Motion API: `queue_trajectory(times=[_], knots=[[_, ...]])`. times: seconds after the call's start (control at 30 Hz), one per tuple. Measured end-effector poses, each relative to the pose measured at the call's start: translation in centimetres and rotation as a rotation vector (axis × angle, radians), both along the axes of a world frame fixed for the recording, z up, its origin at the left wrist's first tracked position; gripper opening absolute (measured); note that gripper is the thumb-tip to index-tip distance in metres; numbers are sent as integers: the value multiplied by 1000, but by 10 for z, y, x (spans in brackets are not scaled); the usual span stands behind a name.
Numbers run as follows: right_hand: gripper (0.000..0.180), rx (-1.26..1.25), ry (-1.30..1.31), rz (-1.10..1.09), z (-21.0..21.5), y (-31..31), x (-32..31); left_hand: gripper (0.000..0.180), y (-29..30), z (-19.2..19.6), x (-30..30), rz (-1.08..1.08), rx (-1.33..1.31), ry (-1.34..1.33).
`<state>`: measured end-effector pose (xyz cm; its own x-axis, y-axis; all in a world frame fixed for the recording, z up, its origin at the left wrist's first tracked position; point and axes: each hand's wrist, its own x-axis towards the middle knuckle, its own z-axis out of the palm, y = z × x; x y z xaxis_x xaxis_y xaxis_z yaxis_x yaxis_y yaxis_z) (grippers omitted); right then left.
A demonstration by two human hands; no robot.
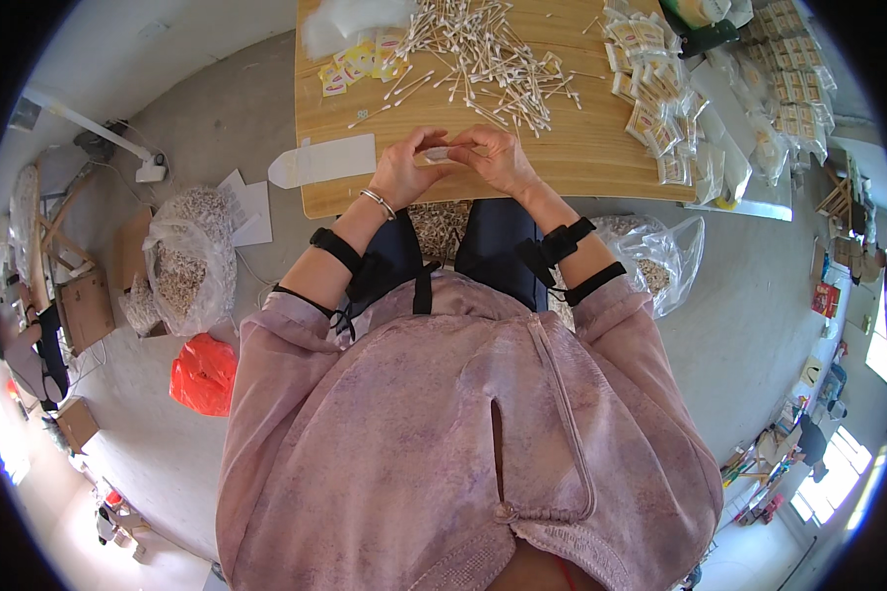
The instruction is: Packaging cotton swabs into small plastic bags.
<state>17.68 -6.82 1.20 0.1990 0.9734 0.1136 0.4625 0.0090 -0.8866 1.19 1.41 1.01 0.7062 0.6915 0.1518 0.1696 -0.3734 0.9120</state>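
My left hand and my right hand meet over the front edge of the wooden table. Thumbs and fingertips of both are pinched on a small whitish piece, possibly a little plastic bag; its kind is too small to make out. Just beyond them spreads a loose heap of cotton swabs. A white card strip lies flat beside my left hand. Farther back on the left are yellow printed slips and a pile of thin clear plastic.
Filled small packets are heaped at the table's right, with more packets beyond. Large clear sacks of swabs stand on the floor both sides. A red plastic bag lies lower left. Other people sit far off at left.
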Motion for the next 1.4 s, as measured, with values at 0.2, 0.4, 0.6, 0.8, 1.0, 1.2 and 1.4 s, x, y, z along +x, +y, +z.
queue_trajectory(times=[0.2,0.4,0.6,0.8,1.0,1.2,1.4], knots=[[11,-81,238,30,-5,-1,0,17,5,-25,-9,-42,-502,-145],[10,-156,435,15,-14,-2,3,13,3,-28,-8,-15,-532,-123],[9,-186,498,26,-9,0,1,11,2,-34,-4,42,-638,-212],[9,-158,326,20,-11,4,0,16,10,-35,-1,16,-658,-121],[11,-142,373,-118,-11,8,-3,34,6,-20,-4,43,-263,-172],[12,-334,622,-201,16,15,1,46,22,2,-7,-109,-481,64],[10,-539,1146,-290,51,13,4,50,24,41,-12,-85,-970,-207]])
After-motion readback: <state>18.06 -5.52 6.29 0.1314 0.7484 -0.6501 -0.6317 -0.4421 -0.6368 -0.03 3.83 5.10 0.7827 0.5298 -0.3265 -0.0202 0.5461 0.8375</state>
